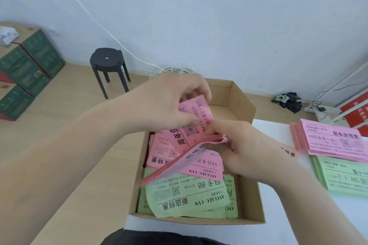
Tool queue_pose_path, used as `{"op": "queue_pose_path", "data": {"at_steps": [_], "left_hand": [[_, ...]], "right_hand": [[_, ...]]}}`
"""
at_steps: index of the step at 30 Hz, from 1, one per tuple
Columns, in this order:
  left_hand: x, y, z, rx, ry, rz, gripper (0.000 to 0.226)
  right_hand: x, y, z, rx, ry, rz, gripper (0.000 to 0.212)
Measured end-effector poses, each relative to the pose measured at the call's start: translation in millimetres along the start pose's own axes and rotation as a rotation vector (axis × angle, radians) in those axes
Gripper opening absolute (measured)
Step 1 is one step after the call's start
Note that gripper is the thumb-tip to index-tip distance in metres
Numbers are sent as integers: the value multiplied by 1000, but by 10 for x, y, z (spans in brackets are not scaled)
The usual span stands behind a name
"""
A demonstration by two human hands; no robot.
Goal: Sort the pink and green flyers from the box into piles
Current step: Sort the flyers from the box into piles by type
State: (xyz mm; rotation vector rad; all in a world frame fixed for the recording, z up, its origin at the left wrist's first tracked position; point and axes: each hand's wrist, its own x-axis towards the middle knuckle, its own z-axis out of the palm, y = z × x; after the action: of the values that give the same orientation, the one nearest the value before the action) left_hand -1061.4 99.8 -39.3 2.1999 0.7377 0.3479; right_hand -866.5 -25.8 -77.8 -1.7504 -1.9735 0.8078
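An open cardboard box sits in front of me with pink flyers at its far end and green flyers at its near end. Above the box, my right hand grips a bundle of pink flyers that droops to the left. My left hand pinches the top pink flyer of that bundle and lifts its far end. On the white table to the right lie a pink pile and, nearer to me, a green pile.
The white table holds the two piles at right. A black stool stands on the wood floor beyond the box, with green crates at far left. White cables, dark cloth and a red sign lie by the wall.
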Motion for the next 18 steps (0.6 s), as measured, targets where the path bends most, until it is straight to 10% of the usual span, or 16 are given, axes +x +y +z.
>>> {"op": "queue_pose_path", "data": {"at_steps": [5, 12, 18], "left_hand": [[-115, -456, 100, -603, 52, -235, 51], [-62, -551, 392, -621, -17, -265, 26], [2, -381, -6, 362, 48, -92, 9]], "right_hand": [[-113, 112, 80, 226, 175, 28, 17], [-85, 203, 117, 202, 156, 61, 19], [-182, 295, 78, 268, 220, 35, 26]]}}
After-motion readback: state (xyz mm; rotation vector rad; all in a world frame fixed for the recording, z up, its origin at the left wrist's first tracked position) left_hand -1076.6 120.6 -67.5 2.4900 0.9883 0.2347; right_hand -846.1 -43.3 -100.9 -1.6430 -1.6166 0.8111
